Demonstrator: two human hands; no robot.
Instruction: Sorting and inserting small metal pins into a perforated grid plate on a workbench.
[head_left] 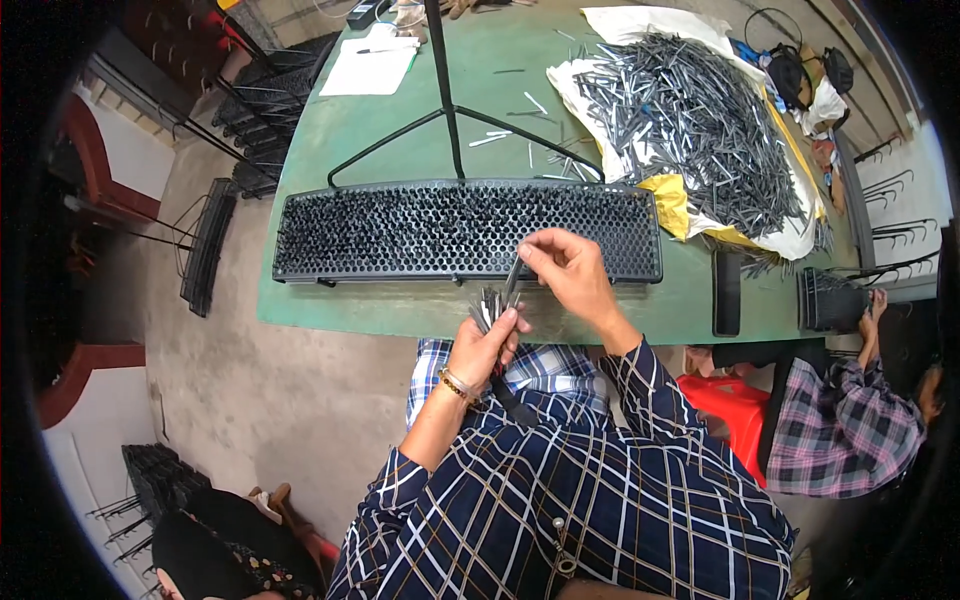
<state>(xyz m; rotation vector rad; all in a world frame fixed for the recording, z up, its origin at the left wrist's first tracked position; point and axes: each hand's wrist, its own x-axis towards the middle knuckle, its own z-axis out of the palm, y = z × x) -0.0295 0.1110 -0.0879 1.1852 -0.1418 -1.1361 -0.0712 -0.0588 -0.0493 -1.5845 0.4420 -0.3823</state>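
Note:
My left hand (482, 350) is closed round a bundle of thin dark strips (489, 306), their ends fanning out above the fingers. Just above it, my right hand (578, 277) pinches a single dark strip (514, 276) between thumb and fingertips; its lower end reaches the bundle. Right behind my hands, a long black perforated rack (640, 240) lies across the table. Many of its holes, mostly left and centre, look filled with dark pieces, while the right end looks lighter. A black metal rod frame (450, 110) rises from the rack's far edge.
A big heap of strips (690, 130) lies on a white and yellow sack (795, 235) at the table's (380, 312) far right. Loose strips, papers (370, 67) and a black phone-like slab (727, 293) lie about. Co-workers sit right, by a red stool (730, 415), and lower left.

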